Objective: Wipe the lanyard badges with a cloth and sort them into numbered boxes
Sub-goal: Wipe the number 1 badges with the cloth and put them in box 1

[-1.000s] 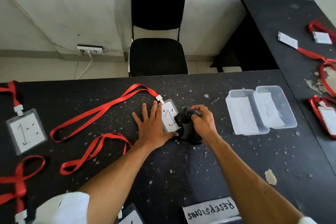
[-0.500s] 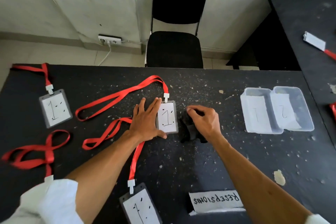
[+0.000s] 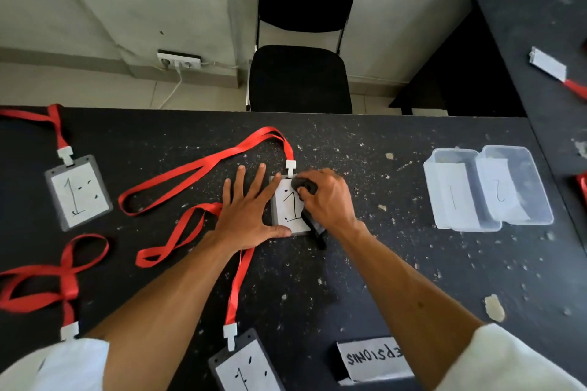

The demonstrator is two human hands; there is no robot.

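A grey badge marked "1" (image 3: 289, 210) lies in the middle of the black table (image 3: 365, 263), clipped to a red lanyard (image 3: 203, 168). My left hand (image 3: 246, 209) lies flat with fingers spread, its thumb and forefinger pinning the badge's left edge. My right hand (image 3: 327, 198) presses a crumpled black cloth (image 3: 304, 187) onto the badge's right side; the cloth's tail hangs out below the hand. Two clear plastic boxes stand at the right, one labelled "1" (image 3: 451, 192), the other "2" (image 3: 514, 187).
More "1" badges with red lanyards lie at the far left (image 3: 77, 190) and near the front edge (image 3: 246, 365). A paper name sign (image 3: 373, 359) sits at the front. A second black table (image 3: 546, 51) with badges stands at the right; a black chair (image 3: 300, 76) faces the table.
My right hand has brought the cloth from beside the badge onto the badge's upper right face. My left hand still holds the badge down. The camera has tilted, showing more of the left side.
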